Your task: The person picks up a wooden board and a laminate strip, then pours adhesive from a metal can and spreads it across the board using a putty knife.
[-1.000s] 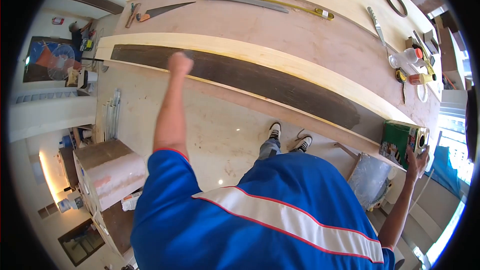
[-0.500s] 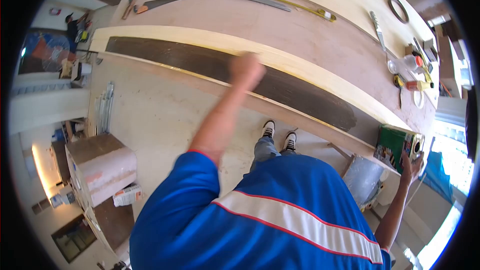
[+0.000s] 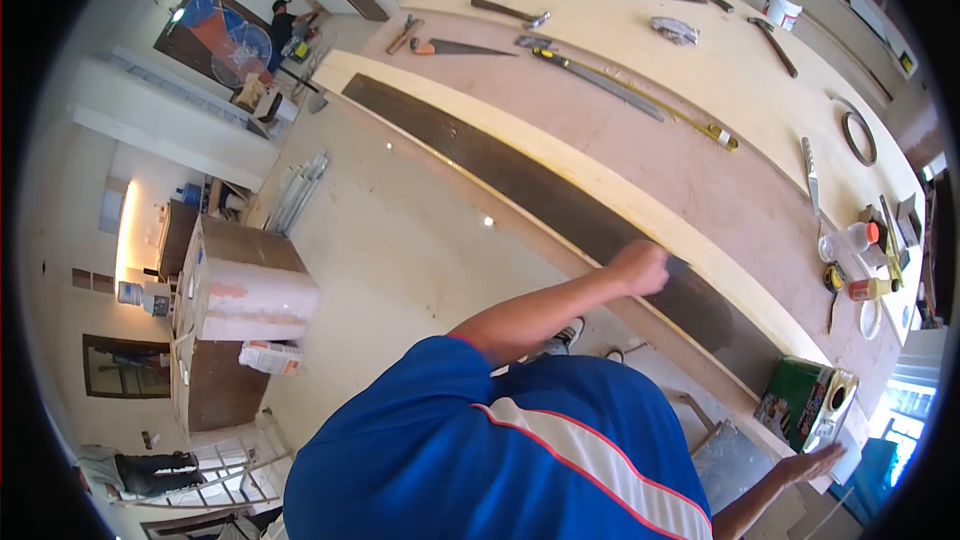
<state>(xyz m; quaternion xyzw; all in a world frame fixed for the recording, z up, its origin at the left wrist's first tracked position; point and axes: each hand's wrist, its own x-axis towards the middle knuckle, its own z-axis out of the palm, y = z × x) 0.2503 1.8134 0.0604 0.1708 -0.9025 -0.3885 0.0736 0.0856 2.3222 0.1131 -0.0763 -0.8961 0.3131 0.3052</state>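
Note:
A long pale board (image 3: 560, 155) with a dark brown strip (image 3: 500, 165) lies along the table's near edge. The strip looks wet and glossy in parts. My left hand (image 3: 640, 268) is closed over the strip's right half, on a small dark flat spreader (image 3: 678, 266) that shows only in part beyond the fingers. A green rectangular metal can (image 3: 797, 402) with a round opening on top stands at the strip's right end. Just below the can, my right hand (image 3: 812, 463) is open with its fingers stretched out, apart from the can as far as I see.
Across the table lie hand saws (image 3: 465, 47), hammers (image 3: 510, 12), a level (image 3: 600, 82) and a putty knife (image 3: 810, 175). Bottles (image 3: 850, 240) and a tape measure (image 3: 833, 278) are at right. A boxy cabinet (image 3: 250, 290) stands left. Other people (image 3: 285, 30) are farther off.
My left hand has moved right along the dark strip. My right hand has come off the can and opened. The whole view has turned, showing more of the room.

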